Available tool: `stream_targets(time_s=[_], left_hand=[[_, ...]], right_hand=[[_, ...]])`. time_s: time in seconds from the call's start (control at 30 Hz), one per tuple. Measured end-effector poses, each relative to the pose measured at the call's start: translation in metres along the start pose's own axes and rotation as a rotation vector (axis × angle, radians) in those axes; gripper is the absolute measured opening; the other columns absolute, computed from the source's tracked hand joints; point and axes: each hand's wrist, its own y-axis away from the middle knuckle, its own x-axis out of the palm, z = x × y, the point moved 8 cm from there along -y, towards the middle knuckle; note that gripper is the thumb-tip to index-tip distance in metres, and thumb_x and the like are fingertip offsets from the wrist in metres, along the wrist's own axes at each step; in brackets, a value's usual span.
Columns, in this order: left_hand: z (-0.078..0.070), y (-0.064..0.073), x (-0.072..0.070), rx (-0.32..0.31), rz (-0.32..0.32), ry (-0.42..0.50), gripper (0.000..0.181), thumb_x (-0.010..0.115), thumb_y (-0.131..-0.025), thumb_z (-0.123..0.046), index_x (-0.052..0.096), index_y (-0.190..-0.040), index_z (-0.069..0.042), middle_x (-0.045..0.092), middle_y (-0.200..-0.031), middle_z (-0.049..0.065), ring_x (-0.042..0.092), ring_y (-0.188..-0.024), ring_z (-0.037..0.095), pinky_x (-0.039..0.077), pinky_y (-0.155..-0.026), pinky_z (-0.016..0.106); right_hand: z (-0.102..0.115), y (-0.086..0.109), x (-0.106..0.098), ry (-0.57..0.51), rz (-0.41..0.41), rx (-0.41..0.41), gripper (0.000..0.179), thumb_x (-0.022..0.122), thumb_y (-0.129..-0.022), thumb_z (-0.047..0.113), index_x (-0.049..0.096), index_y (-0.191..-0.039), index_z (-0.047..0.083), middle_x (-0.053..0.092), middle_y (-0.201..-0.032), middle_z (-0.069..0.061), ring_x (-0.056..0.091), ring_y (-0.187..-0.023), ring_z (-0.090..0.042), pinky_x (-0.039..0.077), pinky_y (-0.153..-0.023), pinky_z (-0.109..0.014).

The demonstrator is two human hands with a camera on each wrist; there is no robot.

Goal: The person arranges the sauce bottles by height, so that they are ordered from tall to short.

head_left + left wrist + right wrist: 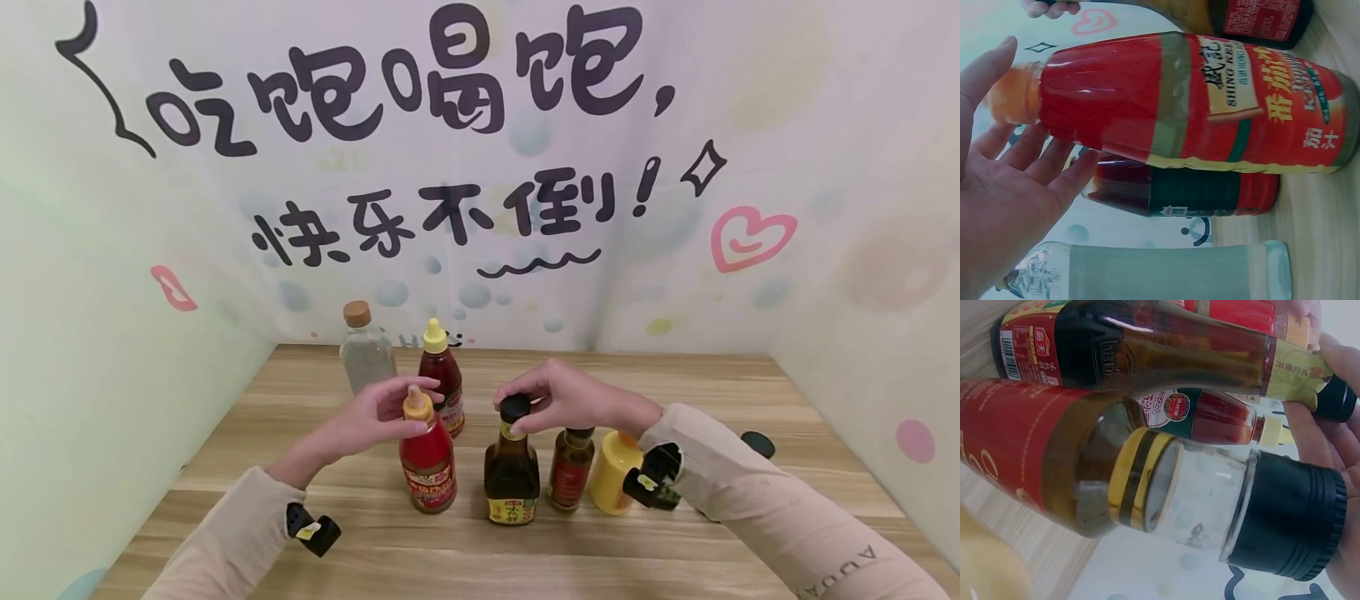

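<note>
My left hand (367, 421) is at the orange cap of a red ketchup bottle (429, 458), thumb on the near side and fingers behind. In the left wrist view those fingers are spread and mostly straight around the cap (1015, 94). My right hand (573, 400) pinches the neck of a dark soy sauce bottle (512, 475), just under its black cap, between thumb and fingers. Both bottles are upright, side by side on the wooden table (360, 550). Beside the soy sauce, under my right wrist, is a brown bottle with a red label (570, 475).
Behind the ketchup stand a clear bottle with a brown cap (367, 354) and a dark red sauce bottle with a yellow tip (441, 371). A yellow bottle (615, 475) and a dark-capped container (757, 444) are partly hidden by my right arm. A printed wall (675, 292) closes the back.
</note>
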Motion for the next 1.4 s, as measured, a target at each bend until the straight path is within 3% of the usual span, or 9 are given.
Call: stream_targets(time_s=[0.3, 0.5, 0.7, 1.17, 1.4], left_hand=[[0.01, -0.001, 0.002, -0.012, -0.009, 0.001, 0.043, 0.061, -0.083, -0.011, 0.046, -0.122, 0.002, 0.048, -0.122, 0.023, 0.049, -0.11, 0.027, 0.043, -0.088, 0.034], [0.017, -0.001, 0.0, -0.011, -0.026, -0.001, 0.039, 0.062, -0.083, -0.012, 0.05, -0.117, 0.001, 0.052, -0.117, 0.017, 0.052, -0.104, 0.024, 0.044, -0.085, 0.033], [0.021, 0.0, 0.0, -0.012, -0.047, 0.018, 0.038, 0.063, -0.083, -0.012, 0.051, -0.116, 0.001, 0.049, -0.119, 0.023, 0.052, -0.103, 0.024, 0.045, -0.084, 0.032], [0.02, 0.0, 0.001, 0.025, -0.068, -0.017, 0.035, 0.064, -0.081, -0.011, 0.055, -0.112, 0.003, 0.051, -0.115, 0.025, 0.056, -0.098, 0.022, 0.046, -0.081, 0.031], [0.013, -0.004, 0.004, 0.013, -0.06, -0.069, 0.04, 0.068, -0.079, -0.014, 0.057, -0.113, 0.003, 0.057, -0.111, 0.017, 0.057, -0.096, 0.023, 0.046, -0.081, 0.035]], right_hand=[[0.0, 0.0, 0.0, -0.009, -0.002, 0.007, 0.03, 0.07, -0.075, 0.011, 0.063, -0.104, 0.004, 0.063, -0.098, -0.007, 0.058, -0.081, -0.013, 0.051, -0.067, -0.025], [0.0, -0.001, 0.0, -0.002, -0.006, -0.006, 0.03, 0.071, -0.075, 0.01, 0.063, -0.103, 0.004, 0.063, -0.097, -0.007, 0.058, -0.081, -0.013, 0.051, -0.066, -0.025], [0.002, 0.0, 0.0, 0.003, -0.009, -0.032, 0.03, 0.07, -0.076, 0.011, 0.063, -0.104, 0.001, 0.063, -0.098, -0.013, 0.058, -0.081, -0.013, 0.051, -0.066, -0.023], [0.003, -0.001, 0.001, 0.012, -0.006, -0.048, 0.029, 0.069, -0.076, 0.011, 0.062, -0.103, 0.001, 0.063, -0.097, -0.01, 0.058, -0.081, -0.013, 0.051, -0.066, -0.023], [0.003, 0.0, 0.001, 0.007, -0.004, -0.038, 0.029, 0.07, -0.076, 0.01, 0.063, -0.103, 0.002, 0.063, -0.097, -0.013, 0.058, -0.081, -0.013, 0.051, -0.066, -0.024]])
